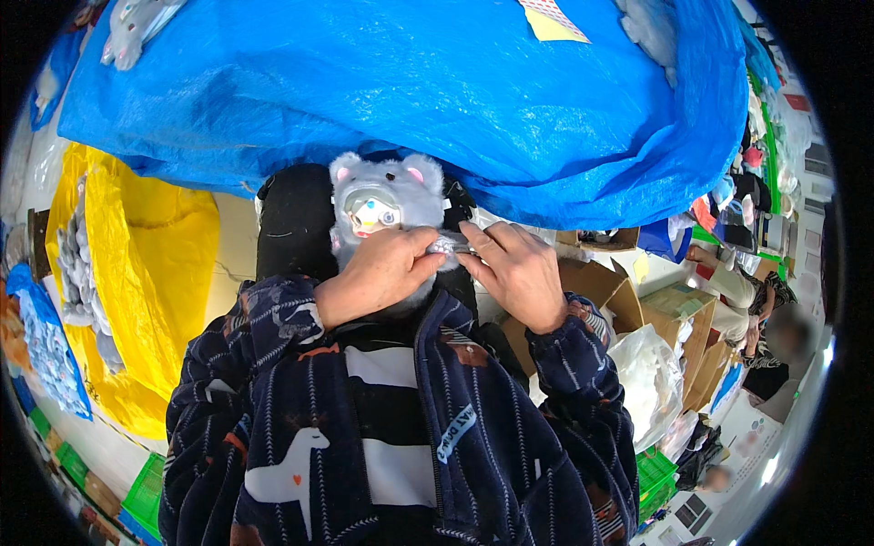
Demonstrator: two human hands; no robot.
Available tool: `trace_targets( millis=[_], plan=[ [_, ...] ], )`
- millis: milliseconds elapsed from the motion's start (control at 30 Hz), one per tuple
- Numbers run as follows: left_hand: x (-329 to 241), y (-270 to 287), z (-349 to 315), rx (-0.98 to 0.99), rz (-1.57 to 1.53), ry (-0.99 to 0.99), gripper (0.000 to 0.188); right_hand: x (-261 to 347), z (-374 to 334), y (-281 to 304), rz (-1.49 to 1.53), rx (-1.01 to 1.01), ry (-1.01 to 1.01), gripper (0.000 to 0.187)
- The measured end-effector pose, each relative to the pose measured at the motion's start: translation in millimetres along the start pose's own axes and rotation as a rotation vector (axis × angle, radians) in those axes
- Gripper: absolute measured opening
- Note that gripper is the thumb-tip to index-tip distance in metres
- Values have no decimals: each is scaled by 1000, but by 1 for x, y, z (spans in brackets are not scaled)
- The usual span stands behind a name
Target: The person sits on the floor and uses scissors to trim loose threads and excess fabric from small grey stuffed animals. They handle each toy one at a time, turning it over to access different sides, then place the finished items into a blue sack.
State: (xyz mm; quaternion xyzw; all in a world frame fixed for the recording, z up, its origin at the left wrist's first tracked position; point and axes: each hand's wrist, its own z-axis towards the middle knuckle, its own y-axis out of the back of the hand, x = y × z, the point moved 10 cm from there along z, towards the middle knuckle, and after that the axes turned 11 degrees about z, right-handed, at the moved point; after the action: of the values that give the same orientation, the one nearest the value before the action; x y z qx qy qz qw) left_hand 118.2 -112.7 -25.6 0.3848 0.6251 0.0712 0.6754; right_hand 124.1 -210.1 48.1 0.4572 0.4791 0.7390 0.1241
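A grey plush toy point(390, 182) with rounded ears, pink inside, and a doll-like face lies face up on my lap. My left hand point(373, 273) is closed over its lower body, thumb and forefinger pinched together, and hides much of it. Beside the toy's right edge, a small shiny greyish piece point(447, 246) sits between my two hands' fingertips. Whether it belongs to the toy, I cannot tell. My right hand point(514, 273) pinches at this piece from the right, thumb against fingers.
A blue plastic sheet point(410, 82) covers the surface ahead, with grey plush pieces point(648, 36) at its far edge. To the left hangs a yellow sack point(150, 273) beside grey plush parts point(77, 264). Cardboard boxes point(678, 314) and a clear plastic bag point(648, 382) stand right. Another person point(742, 300) sits far right.
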Motion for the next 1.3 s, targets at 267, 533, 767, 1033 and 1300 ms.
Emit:
trace_targets(
  millis=[267,533,767,1033,1300],
  plan=[
    [31,-25,-5,97,-450,189,9,-12,-5,-12,167,-137,-106,33],
    [32,-22,-1,-21,-545,163,17,-48,-49,-49,826,-478,-433,29],
    [27,-11,0,-9,-213,166,12,-47,-33,29,813,-538,-375,37],
    [13,-1,-2,-85,-84,128,17,-20,-5,-27,231,-262,-155,26],
    [16,-2,-1,-83,-159,106,16,-137,-81,-32,284,-513,-643,16]
  ],
)
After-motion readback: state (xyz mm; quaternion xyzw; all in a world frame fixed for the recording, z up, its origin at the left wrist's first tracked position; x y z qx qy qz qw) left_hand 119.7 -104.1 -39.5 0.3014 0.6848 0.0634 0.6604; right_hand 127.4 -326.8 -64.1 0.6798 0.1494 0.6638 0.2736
